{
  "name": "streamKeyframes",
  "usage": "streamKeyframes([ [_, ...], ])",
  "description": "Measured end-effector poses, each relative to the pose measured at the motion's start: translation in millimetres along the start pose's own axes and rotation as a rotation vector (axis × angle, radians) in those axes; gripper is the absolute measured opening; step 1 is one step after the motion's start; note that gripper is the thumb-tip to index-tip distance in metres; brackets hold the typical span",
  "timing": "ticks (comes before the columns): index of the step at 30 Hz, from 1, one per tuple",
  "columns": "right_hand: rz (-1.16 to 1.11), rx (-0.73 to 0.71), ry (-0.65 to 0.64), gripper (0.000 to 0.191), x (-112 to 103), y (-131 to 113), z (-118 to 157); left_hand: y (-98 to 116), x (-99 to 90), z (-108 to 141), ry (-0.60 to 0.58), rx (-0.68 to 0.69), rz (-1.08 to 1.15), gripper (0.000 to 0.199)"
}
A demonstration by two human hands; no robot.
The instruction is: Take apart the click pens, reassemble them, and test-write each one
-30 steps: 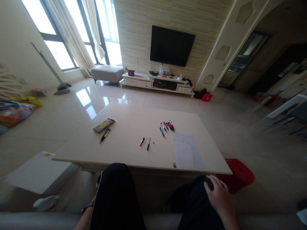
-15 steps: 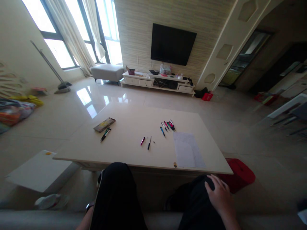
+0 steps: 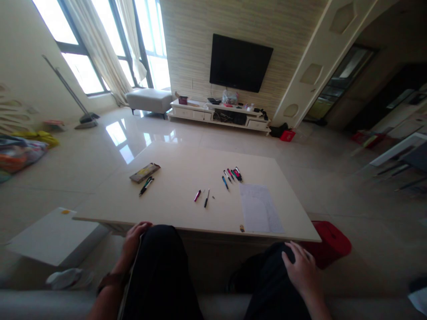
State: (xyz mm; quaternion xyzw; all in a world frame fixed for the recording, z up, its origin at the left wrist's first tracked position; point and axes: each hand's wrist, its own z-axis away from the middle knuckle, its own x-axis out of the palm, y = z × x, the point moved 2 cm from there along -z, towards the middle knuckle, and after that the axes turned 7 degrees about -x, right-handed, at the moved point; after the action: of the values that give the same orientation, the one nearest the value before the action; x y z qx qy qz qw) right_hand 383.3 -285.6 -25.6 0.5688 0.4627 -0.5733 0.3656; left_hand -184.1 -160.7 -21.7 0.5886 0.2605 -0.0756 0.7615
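My right hand (image 3: 302, 266) lies open on my right knee, its fingers spread and holding nothing. On the outer side of my left knee rests my left hand (image 3: 136, 235), fingers stretched forward and partly seen, close to the front edge of the low table (image 3: 180, 171). Near the table's middle lie a pink pen piece (image 3: 197, 196), a thin dark screwdriver-like tool (image 3: 207, 198) and tiny loose bits. Several pens (image 3: 233, 173) are grouped further right, a blue pen (image 3: 225, 182) beside them. Two pens or so (image 3: 146, 186) lie by a worn flat box (image 3: 144, 172) at left.
A sheet of paper (image 3: 260, 208) covers the table's right part, with a small yellow item (image 3: 242, 228) at its corner. A red stool (image 3: 330, 243) stands at the right, a white low stool or box (image 3: 55, 235) at the left. A TV cabinet (image 3: 190, 113) is across the floor.
My left hand has come up from the lower left and now rests on my left knee. My right hand stays on the right knee; the things on the table are unchanged.
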Motion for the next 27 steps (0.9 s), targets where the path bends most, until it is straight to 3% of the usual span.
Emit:
streamKeyframes([
  [2, 0.022, -0.01, -0.007, 0.051, -5.2, -8.2, 1.0, 10.7, -4.5, -9.5, -0.013, 0.018, 0.056, 0.036],
  [5, 0.076, -0.026, -0.034, 0.05, -14.3, -26.2, 2.6, 54.3, 5.1, -17.5, -0.097, 0.152, 0.019, 0.034],
  [9, 0.119, -0.086, -0.077, 0.041, -23.7, -50.4, -5.5, 120.6, 56.1, -20.7, -0.253, 0.282, -0.207, 0.027],
  [12, 0.005, -0.221, -0.142, 0.033, -28.3, -71.9, -25.0, 145.0, 98.4, -37.9, -0.264, 0.291, -0.435, 0.019],
  [16, -0.182, -0.36, -0.251, 0.026, -33.4, -123.3, -65.7, 141.8, 132.5, -80.9, -0.259, 0.241, -0.541, 0.012],
  [20, -0.164, -0.444, -0.28, 0.021, -24.9, -200.6, -119.2, 123.9, 150.6, -114.0, -0.227, 0.192, -0.602, 0.014],
  [24, -0.182, -0.439, -0.385, 0.021, 11.1, -274.7, -175.2, 113.6, 167.8, -128.4, -0.264, 0.227, -0.636, 0.018],
  [27, -0.157, -0.382, -0.432, 0.024, 44.3, -311.7, -207.8, 110.9, 177.9, -136.9, -0.304, 0.284, -0.66, 0.024],
])
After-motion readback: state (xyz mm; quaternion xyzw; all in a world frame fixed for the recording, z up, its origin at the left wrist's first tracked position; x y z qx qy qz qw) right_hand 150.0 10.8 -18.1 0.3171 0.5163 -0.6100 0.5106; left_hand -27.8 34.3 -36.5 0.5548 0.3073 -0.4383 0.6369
